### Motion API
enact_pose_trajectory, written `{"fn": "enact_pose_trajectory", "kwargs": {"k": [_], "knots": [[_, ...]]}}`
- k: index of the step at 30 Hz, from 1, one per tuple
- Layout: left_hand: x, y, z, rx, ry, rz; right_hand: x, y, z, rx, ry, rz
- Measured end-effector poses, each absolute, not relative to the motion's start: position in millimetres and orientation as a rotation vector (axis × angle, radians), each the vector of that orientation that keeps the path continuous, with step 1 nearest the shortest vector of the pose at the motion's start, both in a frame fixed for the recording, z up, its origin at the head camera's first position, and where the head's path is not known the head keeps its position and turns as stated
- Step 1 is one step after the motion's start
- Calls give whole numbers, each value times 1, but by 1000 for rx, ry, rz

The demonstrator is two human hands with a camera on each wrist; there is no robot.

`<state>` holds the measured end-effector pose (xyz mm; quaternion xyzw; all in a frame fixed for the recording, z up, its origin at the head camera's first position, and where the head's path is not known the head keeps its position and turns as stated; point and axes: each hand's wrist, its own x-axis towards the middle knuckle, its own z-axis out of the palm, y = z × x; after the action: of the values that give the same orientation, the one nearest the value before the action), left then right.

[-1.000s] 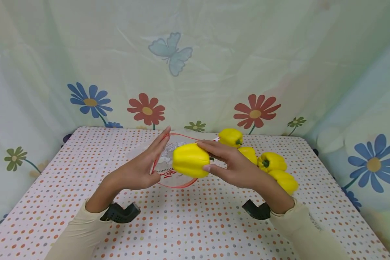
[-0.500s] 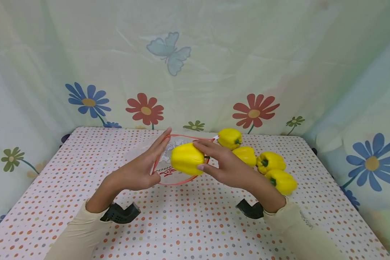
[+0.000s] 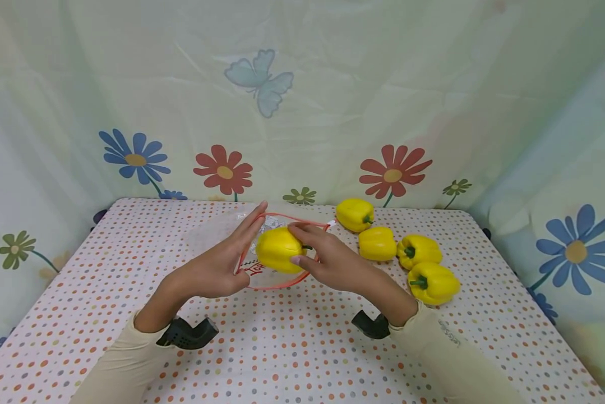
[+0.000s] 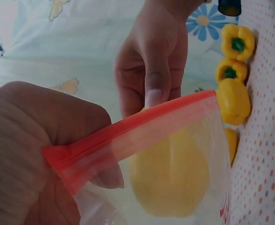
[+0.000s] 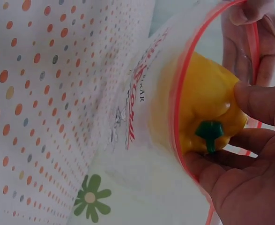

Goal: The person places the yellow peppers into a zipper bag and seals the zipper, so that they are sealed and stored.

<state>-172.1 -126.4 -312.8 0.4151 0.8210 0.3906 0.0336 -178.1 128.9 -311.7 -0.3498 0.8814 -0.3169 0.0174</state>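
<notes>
My right hand (image 3: 337,261) pinches a yellow bell pepper (image 3: 279,252) near its green stem (image 5: 209,133), thumb on one side and fingers on the other. The pepper lies within the mouth of a clear zip bag (image 4: 174,206) with a red rim and red lettering. Its rounded end shows through the plastic in the left wrist view, while the stem end points out toward the right palm. My left hand (image 3: 213,266) holds the bag's mouth wide at its left side. There the thumb hooks over the red rim, its tip (image 4: 110,176) seen through the plastic.
Several more yellow bell peppers (image 3: 378,244) lie in a loose curve on the dotted tablecloth (image 3: 282,342), right of the bag. A white slider (image 3: 331,223) sits at the rim's far right corner. A flowered curtain (image 3: 312,112) hangs behind the table.
My right hand has moved left and brought the pepper deeper into the bag's mouth. The left hand stays nearly still. More of the peppers on the right now shows.
</notes>
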Motion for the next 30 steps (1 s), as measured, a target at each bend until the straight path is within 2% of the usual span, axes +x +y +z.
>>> {"fn": "enact_pose_trajectory", "kwargs": {"k": [30], "knots": [[-173, -125, -320, 1263, 2465, 1196, -202, 91, -340, -705, 2752, -991]]}}
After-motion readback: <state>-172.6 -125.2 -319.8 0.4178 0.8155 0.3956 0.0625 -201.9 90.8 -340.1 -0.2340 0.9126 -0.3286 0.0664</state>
